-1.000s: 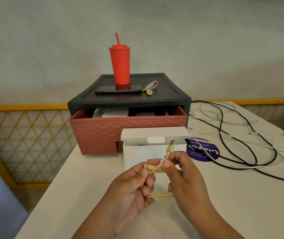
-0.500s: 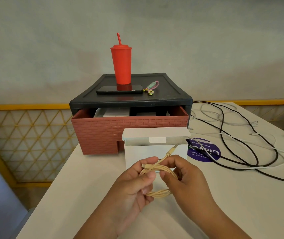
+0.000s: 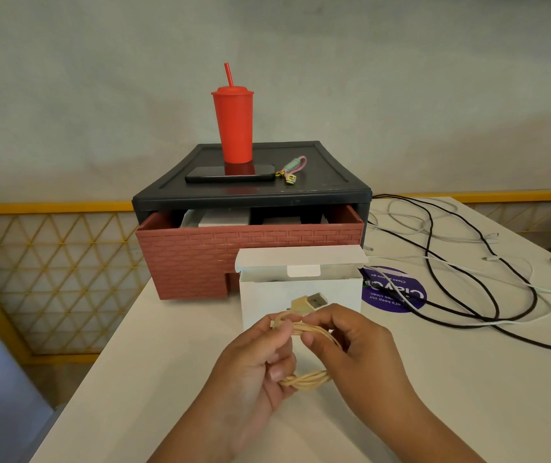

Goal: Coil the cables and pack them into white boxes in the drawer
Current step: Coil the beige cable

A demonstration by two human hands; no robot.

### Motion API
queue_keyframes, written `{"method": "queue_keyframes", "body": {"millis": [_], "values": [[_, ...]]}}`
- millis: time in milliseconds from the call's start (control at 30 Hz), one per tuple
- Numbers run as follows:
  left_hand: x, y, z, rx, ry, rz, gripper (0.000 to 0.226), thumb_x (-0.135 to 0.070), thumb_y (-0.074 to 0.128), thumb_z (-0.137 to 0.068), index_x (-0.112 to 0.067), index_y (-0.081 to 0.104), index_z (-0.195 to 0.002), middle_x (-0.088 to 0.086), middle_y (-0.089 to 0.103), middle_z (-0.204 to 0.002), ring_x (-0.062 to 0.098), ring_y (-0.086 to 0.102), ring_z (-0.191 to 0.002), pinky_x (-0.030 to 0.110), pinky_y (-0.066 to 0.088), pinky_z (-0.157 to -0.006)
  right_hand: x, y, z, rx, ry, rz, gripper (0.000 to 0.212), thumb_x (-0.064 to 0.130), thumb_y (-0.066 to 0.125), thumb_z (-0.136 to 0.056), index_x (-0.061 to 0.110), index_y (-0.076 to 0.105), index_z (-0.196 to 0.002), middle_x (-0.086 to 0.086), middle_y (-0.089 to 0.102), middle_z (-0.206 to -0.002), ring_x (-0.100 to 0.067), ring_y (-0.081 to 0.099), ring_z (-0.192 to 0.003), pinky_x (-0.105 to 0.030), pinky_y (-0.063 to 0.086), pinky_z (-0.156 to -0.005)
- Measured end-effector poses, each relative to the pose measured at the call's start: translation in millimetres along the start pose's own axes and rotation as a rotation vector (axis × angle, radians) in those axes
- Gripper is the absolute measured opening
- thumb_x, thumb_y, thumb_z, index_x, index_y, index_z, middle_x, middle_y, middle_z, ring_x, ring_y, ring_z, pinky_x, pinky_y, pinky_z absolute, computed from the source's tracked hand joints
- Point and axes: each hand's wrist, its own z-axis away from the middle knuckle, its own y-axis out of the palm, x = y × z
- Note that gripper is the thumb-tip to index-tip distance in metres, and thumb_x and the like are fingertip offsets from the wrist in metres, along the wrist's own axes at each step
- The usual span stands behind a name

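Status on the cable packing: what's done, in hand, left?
Done: at least one white box sits in the open drawer. In hand: left hand and right hand pinch the beige cable, coiled, before the open white box on the table. Left: coil into that box, flap shut, box into the drawer; then the black cable and white cable, loose on the table.

a white table (image 3: 467,406) bears a drawer unit (image 3: 187,265), an open white box (image 3: 267,299), a purple sticker (image 3: 416,295) and loose black and white cables (image 3: 429,235).
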Motion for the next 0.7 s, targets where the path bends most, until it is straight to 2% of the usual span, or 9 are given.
{"method": "queue_keyframes", "body": {"millis": [67,167,233,300,367,467,533,600,700], "values": [[-2.5,-1.6,-1.4,0.013,-0.053,0.045,0.02,-0.014,0.056,-0.068,-0.011,0.059,-0.087,-0.004,0.027,-0.051,0.007,0.027,-0.037,0.021,0.035,-0.043,-2.2,2.8,-0.6,-0.006,-0.08,0.079,0.02,0.016,0.062,-0.083,0.035,0.068,-0.084,0.031,0.062,-0.082,0.006,0.057,-0.072,-0.005,0.038,-0.062],[-3.1,-3.0,-1.8,0.007,-0.084,0.079,0.021,-0.017,0.055,-0.067,-0.01,0.062,-0.085,-0.003,0.027,-0.05,0.007,0.028,-0.036,0.021,0.036,-0.04,-4.0,6.7,-0.2,-0.02,-0.168,0.153,0.024,0.027,0.056,-0.081,0.04,0.059,-0.102,0.035,0.058,-0.085,0.011,0.056,-0.078,-0.001,0.038,-0.066],[-3.0,-3.2,-2.1,0.011,-0.108,0.092,0.023,-0.02,0.056,-0.067,-0.01,0.063,-0.086,-0.003,0.027,-0.05,0.008,0.028,-0.035,0.022,0.034,-0.041,-5.7,8.2,-0.1,-0.03,-0.169,0.163,0.019,0.031,0.052,-0.082,0.037,0.058,-0.098,0.034,0.057,-0.086,0.01,0.055,-0.079,-0.002,0.038,-0.066],[-3.2,-3.1,-1.9,0.022,-0.132,0.095,0.026,-0.023,0.057,-0.066,-0.01,0.062,-0.087,-0.003,0.027,-0.05,0.008,0.027,-0.035,0.022,0.03,-0.045,-6.9,8.2,0.7,-0.038,-0.152,0.16,0.012,0.021,0.053,-0.084,0.033,0.057,-0.087,0.035,0.056,-0.084,0.009,0.054,-0.077,-0.003,0.037,-0.063],[-4.2,-2.6,-1.6,0.036,-0.146,0.104,0.027,-0.025,0.057,-0.067,-0.009,0.063,-0.087,-0.004,0.026,-0.049,0.008,0.026,-0.035,0.023,0.028,-0.048,-6.3,7.0,2.9,-0.013,-0.117,0.142,0.032,0.008,0.053,-0.09,0.032,0.05,-0.069,0.039,0.054,-0.076,0.011,0.053,-0.074,-0.005,0.036,-0.06],[-4.7,-1.2,-0.2,0.034,-0.146,0.124,0.027,-0.031,0.058,-0.073,-0.009,0.069,-0.083,-0.004,0.024,-0.048,0.007,0.024,-0.034,0.02,0.033,-0.042,-2.8,5.6,4.4,0.048,-0.054,0.09,0.042,-0.004,0.047,-0.091,0.033,0.044,-0.071,0.04,0.057,-0.075,0.016,0.052,-0.077,-0.004,0.037,-0.062],[-4.5,-0.7,0.4,0.033,-0.135,0.126,0.033,-0.037,0.056,-0.076,-0.009,0.073,-0.08,-0.005,0.024,-0.048,0.006,0.024,-0.034,0.02,0.034,-0.042,-4.2,6.6,4.4,0.063,-0.03,0.054,0.041,-0.004,0.044,-0.093,0.032,0.044,-0.072,0.032,0.063,-0.088,0.012,0.053,-0.077,-0.003,0.038,-0.063],[-4.6,-0.5,0.6,0.036,-0.127,0.131,0.038,-0.041,0.054,-0.076,-0.009,0.075,-0.08,-0.005,0.024,-0.049,0.005,0.023,-0.035,0.021,0.032,-0.045,-3.0,6.8,4.2,0.064,-0.03,0.055,0.036,0.001,0.044,-0.094,0.031,0.043,-0.073,0.037,0.059,-0.096,0.004,0.052,-0.074,-0.006,0.039,-0.061],[-4.6,-0.8,0.5,0.04,-0.123,0.132,0.039,-0.042,0.053,-0.075,-0.01,0.075,-0.08,-0.005,0.023,-0.048,0.005,0.023,-0.035,0.022,0.03,-0.048,0.0,5.6,4.8,0.076,-0.004,0.05,0.032,0.005,0.043,-0.095,0.029,0.044,-0.074,0.047,0.053,-0.078,0.003,0.052,-0.069,-0.008,0.039,-0.056]]}}
